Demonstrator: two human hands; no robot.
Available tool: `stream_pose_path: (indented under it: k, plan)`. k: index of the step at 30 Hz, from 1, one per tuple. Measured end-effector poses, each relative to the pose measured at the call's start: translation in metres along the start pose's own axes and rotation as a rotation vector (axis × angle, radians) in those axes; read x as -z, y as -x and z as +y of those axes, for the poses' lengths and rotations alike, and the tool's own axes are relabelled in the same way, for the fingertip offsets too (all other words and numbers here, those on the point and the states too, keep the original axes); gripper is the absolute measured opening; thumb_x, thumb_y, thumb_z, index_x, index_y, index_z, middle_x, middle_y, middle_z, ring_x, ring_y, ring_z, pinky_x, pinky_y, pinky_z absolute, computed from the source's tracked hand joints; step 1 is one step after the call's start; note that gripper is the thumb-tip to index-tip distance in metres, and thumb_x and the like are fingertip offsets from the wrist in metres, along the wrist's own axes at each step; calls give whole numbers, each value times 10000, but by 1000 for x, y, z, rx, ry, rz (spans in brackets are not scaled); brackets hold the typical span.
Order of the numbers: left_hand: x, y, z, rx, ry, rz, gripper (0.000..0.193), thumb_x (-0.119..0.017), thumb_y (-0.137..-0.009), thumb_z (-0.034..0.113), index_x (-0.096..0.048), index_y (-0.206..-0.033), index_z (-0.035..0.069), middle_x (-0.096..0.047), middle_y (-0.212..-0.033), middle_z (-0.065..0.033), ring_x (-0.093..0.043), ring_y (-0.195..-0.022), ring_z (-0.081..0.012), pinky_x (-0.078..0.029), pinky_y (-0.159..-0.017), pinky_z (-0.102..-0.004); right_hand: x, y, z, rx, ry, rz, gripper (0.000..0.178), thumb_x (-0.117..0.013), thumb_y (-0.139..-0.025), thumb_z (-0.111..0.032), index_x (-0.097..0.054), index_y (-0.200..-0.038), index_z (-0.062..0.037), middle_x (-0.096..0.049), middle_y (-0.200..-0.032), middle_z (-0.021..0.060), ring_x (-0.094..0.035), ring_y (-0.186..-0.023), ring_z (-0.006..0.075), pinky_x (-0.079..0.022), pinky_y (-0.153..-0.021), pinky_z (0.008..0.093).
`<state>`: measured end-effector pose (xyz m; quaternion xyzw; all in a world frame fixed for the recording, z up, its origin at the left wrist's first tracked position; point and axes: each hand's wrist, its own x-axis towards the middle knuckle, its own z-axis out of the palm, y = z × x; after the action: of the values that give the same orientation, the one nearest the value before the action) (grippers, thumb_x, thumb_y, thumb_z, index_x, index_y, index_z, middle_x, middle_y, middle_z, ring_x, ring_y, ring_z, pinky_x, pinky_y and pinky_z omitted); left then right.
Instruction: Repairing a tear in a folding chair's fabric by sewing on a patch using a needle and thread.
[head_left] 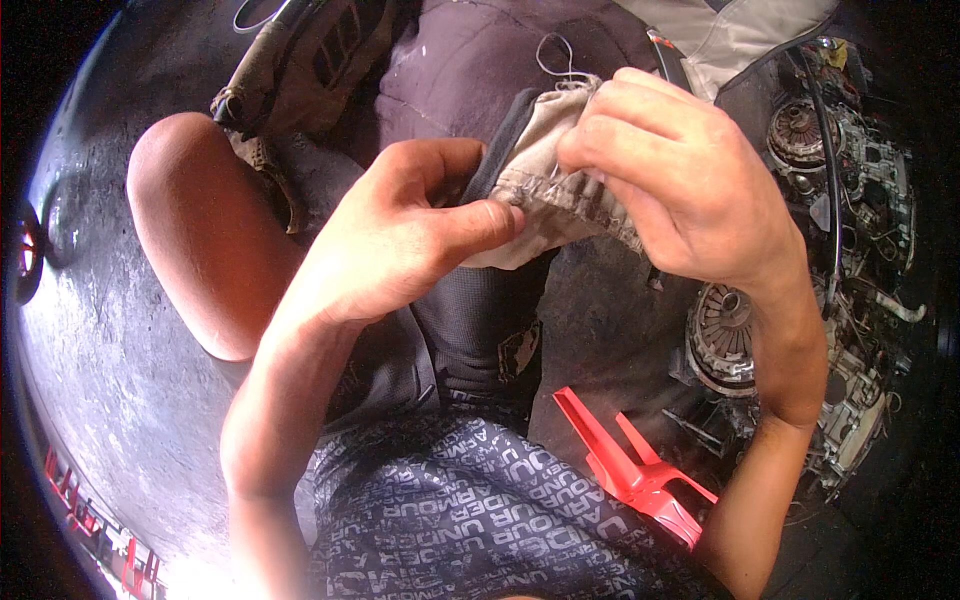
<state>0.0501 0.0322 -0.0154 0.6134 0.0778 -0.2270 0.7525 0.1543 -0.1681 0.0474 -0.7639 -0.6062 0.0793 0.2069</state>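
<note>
1. The left hand, wrist bent inward, pinches a dark-trimmed beige cloth between thumb and fingers.
2. Opposite, the right hand arches over, its grip pinching the gathered edge, fingers curled.
3. The cloth hangs raised between both hands, above dark fabric.
4. Lower right, a red plastic frame sits near round metal parts crowding that side.
5. Grey floor opens wide at far left.
</note>
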Motion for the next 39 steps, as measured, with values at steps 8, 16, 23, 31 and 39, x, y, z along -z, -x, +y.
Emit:
stream_pose_path:
  k: [8,16,23,31,39]
  plan:
    - [5,-3,0,118,5,-16,527,-767,-782,182,-600,-1197,-96,-682,-1076,-161,-647,-1011,-229,-481,-938,-328,-5,-3,-1,-7,28,-10,226,-656,-716,54,-621,-936,12,-565,-850,137,-557,-759,340,-470,-674,398]
    - [-1,-3,-3,-18,42,-17,331,-687,-834,165,-676,-1061,-76,-700,-894,-84,-640,-856,-113,-507,-807,-262,-12,2,17,-100,-245,-60,105,-599,-800,-13,-596,-905,-17,-597,-851,156,-595,-814,382,-486,-743,444]
    - [2,-4,-3,11,49,-5,337,-692,-830,155,-676,-1056,-95,-708,-897,-92,-652,-855,-120,-513,-806,-260,-14,-2,19,-114,-224,-78,96,-597,-799,-13,-585,-894,-16,-578,-826,164,-592,-811,386,-475,-730,452]
    - [0,-4,-1,15,42,-4,332,-707,-824,157,-679,-1047,-88,-703,-885,-84,-642,-839,-108,-507,-790,-256,-15,0,15,-5,-122,2,165,-586,-739,86,-595,-886,10,-582,-830,137,-579,-773,336,-470,-687,395]
    - [-4,-3,-2,-17,18,40,306,-705,-823,162,-682,-1013,-76,-692,-863,-66,-626,-834,-95,-501,-777,-253,-14,3,26,-90,-331,-108,89,-587,-798,-16,-592,-886,-7,-596,-833,164,-604,-808,372,-484,-720,430]
